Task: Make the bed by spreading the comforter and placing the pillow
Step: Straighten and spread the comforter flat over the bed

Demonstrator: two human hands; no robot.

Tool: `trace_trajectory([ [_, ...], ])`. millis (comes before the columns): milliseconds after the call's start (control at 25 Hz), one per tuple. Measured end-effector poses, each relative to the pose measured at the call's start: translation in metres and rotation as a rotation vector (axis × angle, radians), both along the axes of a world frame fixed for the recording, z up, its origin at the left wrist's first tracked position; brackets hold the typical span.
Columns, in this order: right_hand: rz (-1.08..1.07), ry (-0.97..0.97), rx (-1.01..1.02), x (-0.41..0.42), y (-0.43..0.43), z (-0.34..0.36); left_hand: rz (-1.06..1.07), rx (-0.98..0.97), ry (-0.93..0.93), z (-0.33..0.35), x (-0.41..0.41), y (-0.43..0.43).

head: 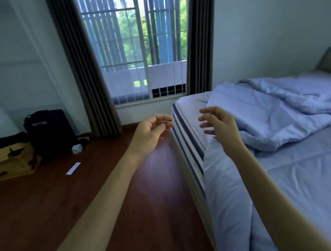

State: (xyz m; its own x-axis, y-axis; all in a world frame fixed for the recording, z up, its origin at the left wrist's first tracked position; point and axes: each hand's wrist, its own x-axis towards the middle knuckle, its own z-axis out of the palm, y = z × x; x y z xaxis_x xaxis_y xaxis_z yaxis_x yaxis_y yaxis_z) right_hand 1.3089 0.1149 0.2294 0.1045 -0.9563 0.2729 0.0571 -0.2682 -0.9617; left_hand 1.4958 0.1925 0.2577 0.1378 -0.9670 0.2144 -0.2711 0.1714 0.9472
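Both hands are loose and empty; the right hand is nearer the crumpled pale-blue quilted comforter, bunched just beyond it.

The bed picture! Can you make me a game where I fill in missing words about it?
1. The light blue comforter lies ____ on the bed, not spread flat.
2. Both hands, left hand and right hand, hold ____.
3. The black bag sits on the ____.
4. Dark curtains hang beside the ____.

Missing words: bunched up; nothing; floor; window
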Motion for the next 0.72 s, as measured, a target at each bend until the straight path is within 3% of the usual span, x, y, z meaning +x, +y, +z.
trace_trajectory([
  [280,-0.349,0.074,-0.026,0.025,-0.089,-0.005,-0.194,0.038,0.063,-0.002,0.059,-0.173],
  [400,-0.590,0.129,0.000,-0.007,-0.113,-0.021,-0.316,0.072,0.133,-0.014,0.025,-0.228],
  [720,-1.243,0.017,0.155,-0.120,-0.209,-0.076,-0.834,0.121,-0.115,-0.068,-0.100,-0.385],
])
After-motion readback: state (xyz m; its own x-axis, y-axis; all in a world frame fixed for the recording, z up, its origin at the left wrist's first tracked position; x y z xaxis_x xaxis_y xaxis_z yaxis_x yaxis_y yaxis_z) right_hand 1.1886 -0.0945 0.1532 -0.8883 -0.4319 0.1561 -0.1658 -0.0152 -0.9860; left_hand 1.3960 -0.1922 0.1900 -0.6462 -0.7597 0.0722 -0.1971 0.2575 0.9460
